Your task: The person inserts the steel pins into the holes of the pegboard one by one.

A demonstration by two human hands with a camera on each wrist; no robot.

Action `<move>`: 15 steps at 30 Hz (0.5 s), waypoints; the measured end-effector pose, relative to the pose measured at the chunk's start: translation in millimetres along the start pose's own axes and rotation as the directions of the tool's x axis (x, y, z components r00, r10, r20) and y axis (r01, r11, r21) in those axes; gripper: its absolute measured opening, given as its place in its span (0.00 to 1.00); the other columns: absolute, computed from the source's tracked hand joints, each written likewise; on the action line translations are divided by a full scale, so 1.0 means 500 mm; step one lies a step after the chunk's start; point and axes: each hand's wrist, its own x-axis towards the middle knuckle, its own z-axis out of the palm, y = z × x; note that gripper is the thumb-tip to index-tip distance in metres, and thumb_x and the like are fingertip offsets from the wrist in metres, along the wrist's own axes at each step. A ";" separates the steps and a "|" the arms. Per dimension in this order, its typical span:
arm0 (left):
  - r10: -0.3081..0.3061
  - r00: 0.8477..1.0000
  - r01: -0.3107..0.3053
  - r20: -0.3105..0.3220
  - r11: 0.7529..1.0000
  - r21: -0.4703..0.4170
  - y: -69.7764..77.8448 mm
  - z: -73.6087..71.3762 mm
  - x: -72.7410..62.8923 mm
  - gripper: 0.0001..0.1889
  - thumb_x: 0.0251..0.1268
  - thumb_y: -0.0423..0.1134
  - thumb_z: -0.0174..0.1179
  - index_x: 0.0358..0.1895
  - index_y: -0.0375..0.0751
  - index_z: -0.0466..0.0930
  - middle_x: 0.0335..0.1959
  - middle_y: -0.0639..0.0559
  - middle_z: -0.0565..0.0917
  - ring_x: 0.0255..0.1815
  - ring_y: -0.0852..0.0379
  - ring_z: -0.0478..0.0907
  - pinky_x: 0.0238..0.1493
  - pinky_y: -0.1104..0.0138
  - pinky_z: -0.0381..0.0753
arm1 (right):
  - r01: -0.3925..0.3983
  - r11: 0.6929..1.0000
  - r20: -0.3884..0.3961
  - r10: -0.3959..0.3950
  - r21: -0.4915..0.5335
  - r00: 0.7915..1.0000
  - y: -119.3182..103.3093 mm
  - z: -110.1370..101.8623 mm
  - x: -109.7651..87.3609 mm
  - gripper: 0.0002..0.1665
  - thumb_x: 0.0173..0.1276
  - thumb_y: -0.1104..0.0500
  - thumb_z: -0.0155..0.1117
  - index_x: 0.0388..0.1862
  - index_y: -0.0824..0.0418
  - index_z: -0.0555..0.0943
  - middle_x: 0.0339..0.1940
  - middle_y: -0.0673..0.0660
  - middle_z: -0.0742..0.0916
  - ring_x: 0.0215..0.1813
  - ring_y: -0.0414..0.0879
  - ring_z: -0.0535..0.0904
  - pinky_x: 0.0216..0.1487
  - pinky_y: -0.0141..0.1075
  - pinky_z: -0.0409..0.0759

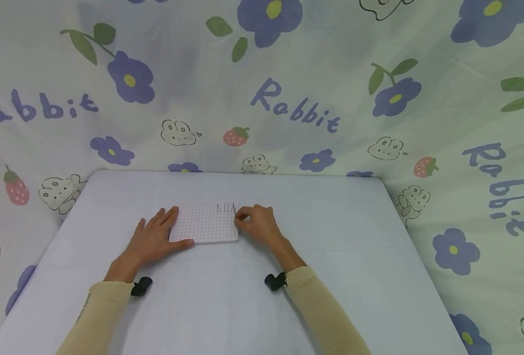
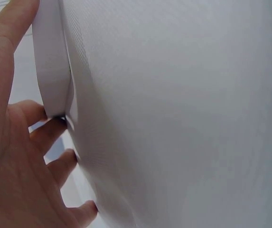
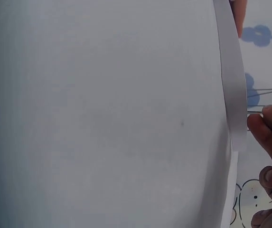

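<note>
A white board point(image 1: 204, 224) dotted with rows of small holes lies flat in front of me. Several thin dark pins point(image 1: 219, 208) stand near its far right corner, some of them leaning. My left hand point(image 1: 151, 237) is spread against the board's left end, thumb along the near edge. In the left wrist view, its fingertips meet the end of the board's thick side point(image 2: 52, 61). At the right edge, my right hand point(image 1: 263, 227) pinches a thin pin point(image 3: 254, 112) between thumb and index finger, close over the board. Its lower end is hidden by the fingers.
A white cloth covers the table point(image 1: 341, 227) around the board. Behind and beside it hangs a patterned curtain point(image 1: 199, 98) with flowers and rabbits. Each wrist carries a small black camera point(image 1: 275, 281) below a beige sleeve point(image 1: 324, 310).
</note>
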 end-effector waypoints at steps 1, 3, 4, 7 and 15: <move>0.002 1.000 -0.002 -0.001 1.000 0.000 0.001 -0.001 0.000 0.65 0.52 0.81 0.56 0.81 0.35 0.45 0.81 0.34 0.52 0.81 0.31 0.44 0.72 0.28 0.34 | 0.001 1.000 -0.003 -0.002 -0.013 1.000 -0.001 0.000 -0.001 0.07 0.69 0.49 0.67 0.42 0.46 0.89 0.35 0.38 0.89 0.39 0.39 0.78 0.63 0.55 0.69; 0.003 1.000 -0.003 -0.003 1.000 0.001 0.001 -0.001 0.000 0.65 0.52 0.81 0.56 0.81 0.35 0.45 0.81 0.34 0.52 0.81 0.32 0.44 0.72 0.28 0.35 | 0.003 0.999 -0.006 -0.003 -0.034 1.000 -0.002 0.001 -0.002 0.07 0.69 0.49 0.67 0.42 0.45 0.89 0.35 0.38 0.89 0.37 0.38 0.76 0.61 0.53 0.69; 0.004 1.000 -0.004 -0.004 1.000 0.003 0.000 -0.002 0.000 0.65 0.52 0.81 0.56 0.81 0.36 0.45 0.81 0.34 0.52 0.81 0.32 0.44 0.72 0.29 0.35 | 0.002 0.999 -0.007 -0.002 -0.043 1.000 -0.003 0.002 -0.002 0.07 0.69 0.48 0.67 0.42 0.45 0.89 0.35 0.37 0.89 0.37 0.38 0.76 0.60 0.52 0.69; 0.006 1.000 -0.006 -0.007 1.000 0.003 0.001 -0.002 -0.001 0.65 0.53 0.80 0.56 0.81 0.35 0.45 0.80 0.34 0.53 0.81 0.32 0.44 0.72 0.29 0.35 | -0.001 0.999 -0.012 0.000 -0.051 1.000 -0.006 0.001 -0.003 0.06 0.69 0.48 0.68 0.41 0.45 0.89 0.34 0.37 0.89 0.36 0.37 0.75 0.57 0.51 0.69; 0.012 1.000 -0.012 -0.008 1.000 0.005 0.004 -0.004 -0.001 0.64 0.53 0.80 0.56 0.81 0.35 0.46 0.80 0.34 0.53 0.80 0.31 0.45 0.72 0.28 0.36 | -0.007 0.998 -0.022 0.005 -0.066 1.000 -0.006 0.000 -0.005 0.07 0.69 0.48 0.69 0.42 0.45 0.89 0.35 0.37 0.89 0.37 0.38 0.77 0.56 0.50 0.70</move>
